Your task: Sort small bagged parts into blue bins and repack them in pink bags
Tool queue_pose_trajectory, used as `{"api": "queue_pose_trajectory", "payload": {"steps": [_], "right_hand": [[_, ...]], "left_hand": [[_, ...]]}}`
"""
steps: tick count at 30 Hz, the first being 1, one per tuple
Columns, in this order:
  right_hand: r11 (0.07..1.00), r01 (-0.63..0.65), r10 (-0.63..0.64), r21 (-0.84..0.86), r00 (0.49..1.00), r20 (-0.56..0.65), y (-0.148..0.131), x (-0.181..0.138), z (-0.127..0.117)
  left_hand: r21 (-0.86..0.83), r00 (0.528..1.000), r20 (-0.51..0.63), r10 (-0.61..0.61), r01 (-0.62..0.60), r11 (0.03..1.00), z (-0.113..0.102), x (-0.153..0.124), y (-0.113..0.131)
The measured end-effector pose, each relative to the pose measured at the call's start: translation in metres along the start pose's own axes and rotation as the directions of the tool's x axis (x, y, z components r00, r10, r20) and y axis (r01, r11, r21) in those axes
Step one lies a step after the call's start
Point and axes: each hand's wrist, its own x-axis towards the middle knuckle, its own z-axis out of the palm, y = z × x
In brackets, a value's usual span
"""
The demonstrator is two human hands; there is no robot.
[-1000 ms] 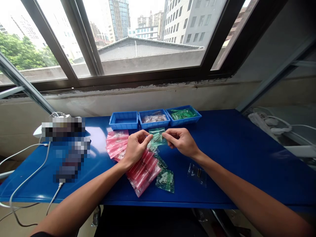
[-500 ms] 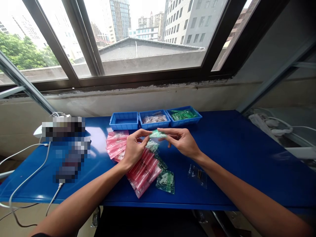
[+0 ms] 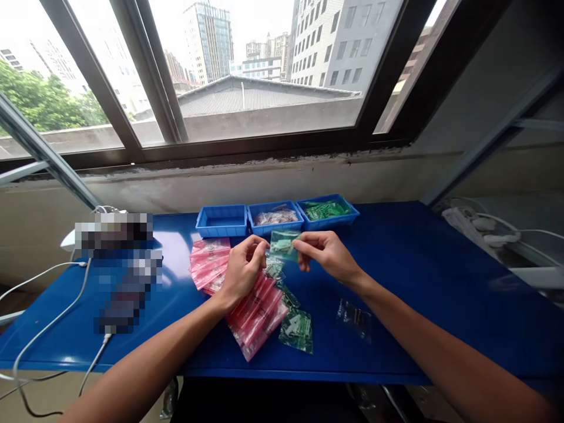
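Observation:
A small translucent green plastic bag (image 3: pixel 282 242) with pale pieces inside hangs pinched in my right hand (image 3: pixel 328 254), between thumb and fingers at its right side. My left hand (image 3: pixel 242 267) is closed, its fingertips right at the bag's left edge; whether they grip that edge I cannot tell. Beneath my left hand lies a fanned row of pink plastic bags (image 3: pixel 258 317). Beside them, more green bags overlap in a line, the nearest green bag (image 3: pixel 296 332) holding white and green pieces. A clear bag (image 3: pixel 353 320) with small dark pieces lies near my right forearm.
Along the back stand three blue bins: a left bin (image 3: pixel 221 229) with nothing visible inside, a middle bin (image 3: pixel 275 226) of clear bags, a right bin (image 3: pixel 328 222) of green bags. Blurred objects and white cables (image 3: pixel 77 311) occupy the table's left side.
The green bag has turned from nearly flat to more upright, its face now showing. My left thumb and fingers have drawn back from it slightly, while my right hand still pinches it.

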Motion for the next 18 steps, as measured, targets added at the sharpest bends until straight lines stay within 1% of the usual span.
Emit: {"api": "queue_pose_trajectory", "payload": {"steps": [2, 4, 5, 6, 8, 12, 14, 15, 16, 17, 18], "right_hand": [[0.996, 0.016, 0.0, 0.091, 0.986, -0.169, 0.006, 0.006, -0.008], [0.979, 0.064, 0.006, 0.192, 0.94, -0.341, 0.011, 0.012, -0.016], [0.97, 0.08, 0.013, 0.228, 0.925, -0.38, 0.013, 0.014, -0.02], [0.963, 0.084, 0.023, 0.256, 0.921, -0.39, 0.013, 0.015, -0.023], [0.953, 0.065, 0.05, 0.296, 0.929, -0.367, 0.013, 0.015, -0.026], [0.942, 0.012, 0.1, 0.334, 0.943, -0.316, 0.007, 0.012, -0.02], [0.962, 0.012, 0.071, 0.271, 0.953, -0.295, 0.003, 0.009, -0.018], [0.979, 0.014, 0.04, 0.205, 0.965, -0.261, 0.0, 0.007, -0.017], [0.993, 0.013, 0.01, 0.117, 0.98, -0.197, -0.003, 0.005, -0.017], [1.0, 0.01, -0.009, 0.01, 0.996, -0.094, -0.006, 0.003, -0.017], [0.994, 0.006, -0.001, -0.11, 0.999, 0.05, -0.009, 0.0, -0.017]], "left_hand": [[0.0, 1.0, -0.002, -0.001, 0.001, 1.0, 0.0, 0.001, 0.0], [0.027, 1.0, 0.018, -0.002, 0.002, 1.0, -0.001, 0.001, 0.0], [0.043, 0.999, 0.033, -0.002, 0.0, 0.999, -0.001, 0.001, 0.0], [0.057, 0.999, 0.048, -0.001, -0.002, 0.998, -0.001, 0.001, -0.001], [0.083, 0.997, 0.071, -0.001, -0.005, 0.997, -0.001, 0.001, -0.001], [0.118, 0.996, 0.092, 0.003, -0.014, 0.993, -0.001, 0.001, 0.0], [0.129, 0.996, 0.094, 0.009, -0.021, 0.991, -0.001, 0.001, 0.0], [0.133, 0.996, 0.094, 0.011, -0.024, 0.991, -0.001, 0.001, 0.0], [0.137, 0.996, 0.094, 0.013, -0.026, 0.99, -0.001, 0.001, 0.0], [0.139, 0.995, 0.094, 0.014, -0.028, 0.99, -0.001, 0.001, 0.0], [0.139, 0.995, 0.096, 0.016, -0.029, 0.99, -0.001, 0.001, 0.0]]}}
